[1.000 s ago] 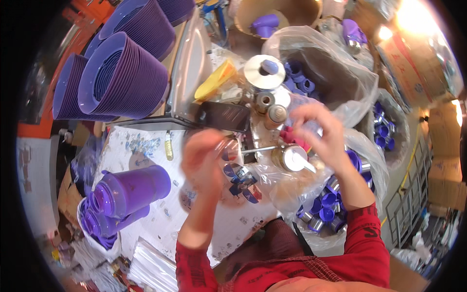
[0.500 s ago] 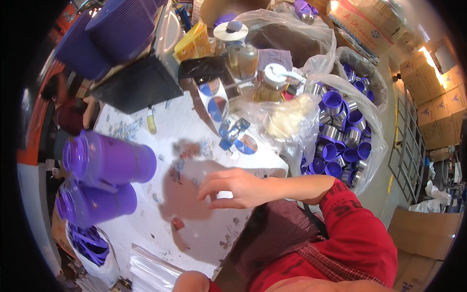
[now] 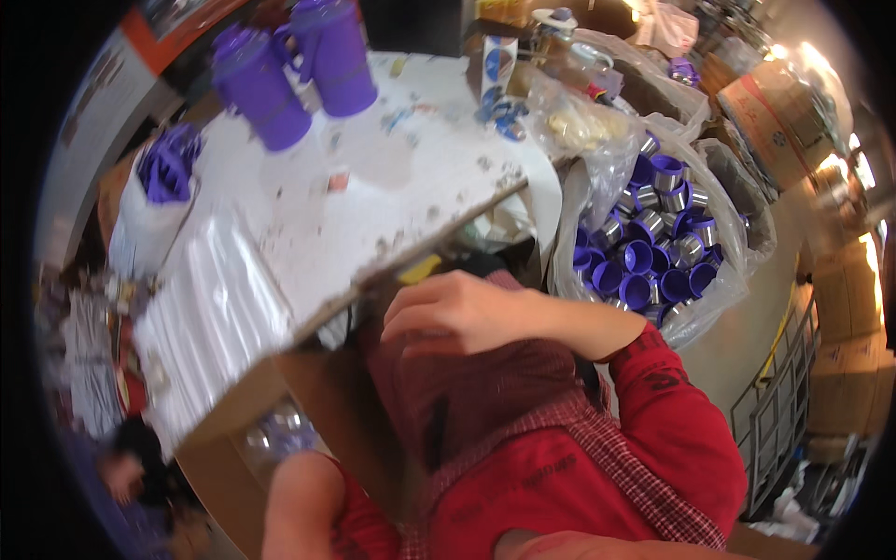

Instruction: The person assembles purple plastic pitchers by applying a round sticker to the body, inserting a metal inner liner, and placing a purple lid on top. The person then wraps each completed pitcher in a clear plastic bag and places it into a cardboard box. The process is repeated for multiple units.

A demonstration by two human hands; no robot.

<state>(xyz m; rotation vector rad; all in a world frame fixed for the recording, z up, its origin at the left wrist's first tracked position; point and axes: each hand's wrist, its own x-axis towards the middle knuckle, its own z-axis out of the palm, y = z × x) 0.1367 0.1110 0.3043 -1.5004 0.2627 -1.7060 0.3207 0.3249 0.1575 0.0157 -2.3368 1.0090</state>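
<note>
My right hand (image 3: 453,313) hangs over my lap, in front of the table's near edge. Its fingers are loosely bent, with nothing visible in them. Of my left arm only the bare forearm (image 3: 303,499) below a red sleeve shows at the lower edge; the hand is out of view. Just beyond that forearm is an open cardboard box (image 3: 327,392) with shiny, clear-looking things (image 3: 283,431) inside. Two purple handled jugs, one (image 3: 261,89) beside the other (image 3: 331,56), stand at the far left of the white table (image 3: 392,177).
Right of the table stands a clear-plastic-lined sack (image 3: 723,303) full of purple-and-steel cups (image 3: 644,224). A stack of clear plastic sleeves (image 3: 215,317) lies at the table's near left. Beside it is a white bag (image 3: 149,224) of purple straps (image 3: 170,163). A metal rack (image 3: 784,401) stands at right.
My view has swung down and left, bringing the cardboard box into sight. My right hand has gone from above the tabletop to over my lap.
</note>
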